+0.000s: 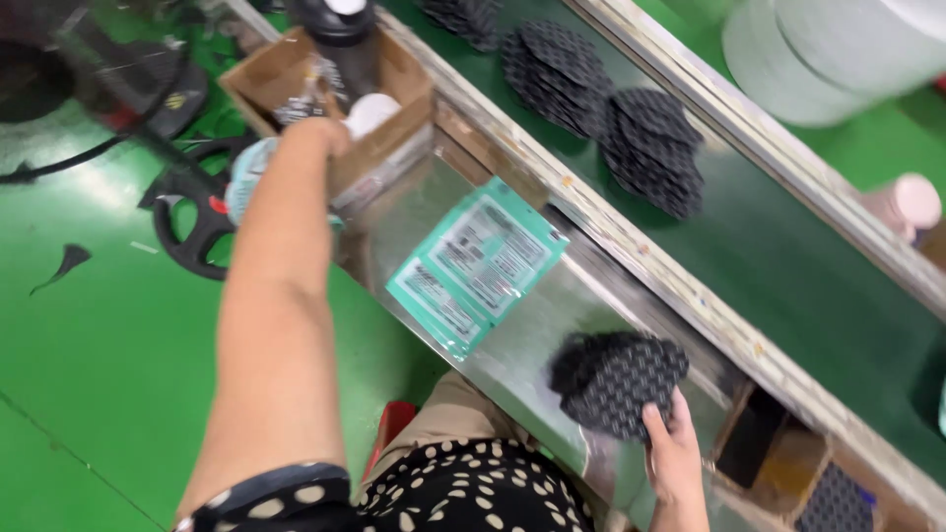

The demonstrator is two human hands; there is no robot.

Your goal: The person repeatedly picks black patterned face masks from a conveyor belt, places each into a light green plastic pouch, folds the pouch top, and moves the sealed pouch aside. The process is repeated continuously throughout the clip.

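The right hand [675, 443] grips a stack of black round pads [619, 379], dotted with a woven pattern, on the metal surface [512, 365]. Whether the left hand [330, 133] is open or closed inside the cardboard box [296, 74] cannot be told. Three similar stacks [591, 99] lie on the green belt [788, 266].

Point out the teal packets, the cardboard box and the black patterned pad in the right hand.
teal packets [478, 264], head view, middle of top packet
cardboard box [379, 143], head view, near side wall
black patterned pad [621, 382], head view, pad's centre

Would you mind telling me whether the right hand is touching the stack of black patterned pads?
Touching. The head view shows the right hand with its fingers over the near edge of the stack of black patterned pads.
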